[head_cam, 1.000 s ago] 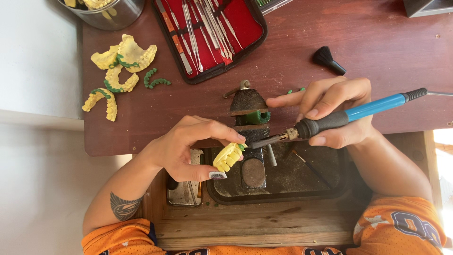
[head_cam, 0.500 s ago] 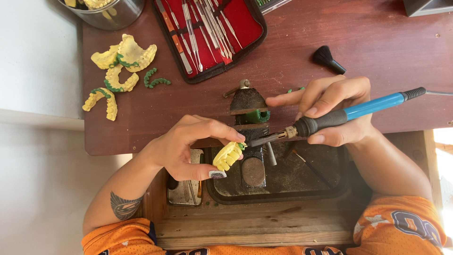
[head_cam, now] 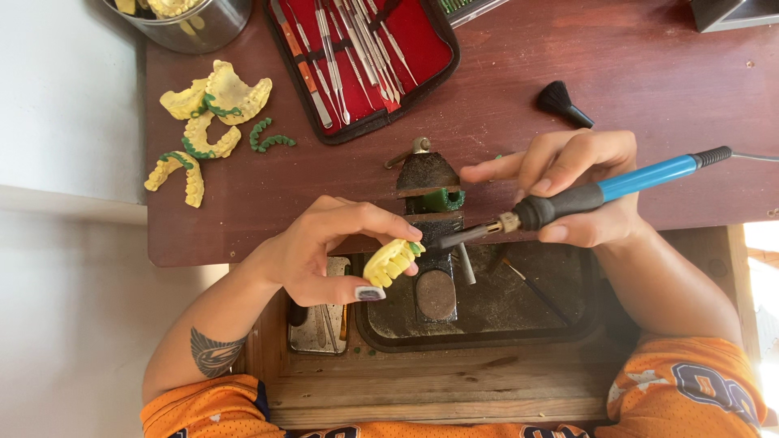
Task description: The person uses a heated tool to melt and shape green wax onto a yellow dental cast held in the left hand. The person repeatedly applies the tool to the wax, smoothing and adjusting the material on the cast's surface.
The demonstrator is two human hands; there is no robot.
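My left hand (head_cam: 333, 251) grips a small yellow dental cast (head_cam: 390, 261) with a bit of green wax at its edge, held over the open drawer. My right hand (head_cam: 578, 191) holds a heated wax tool (head_cam: 600, 193) with a blue and black handle like a pen. Its metal tip touches the green wax on the cast. Both hands hover just in front of a small bench vise (head_cam: 428, 188) that clamps a green piece.
Several yellow casts with green wax rims (head_cam: 204, 122) lie at the table's left. A red-lined case of metal instruments (head_cam: 357, 49) lies open at the back. A metal bowl (head_cam: 191, 20), a small black brush (head_cam: 564, 104) and a dark tray (head_cam: 519, 312) in the drawer are nearby.
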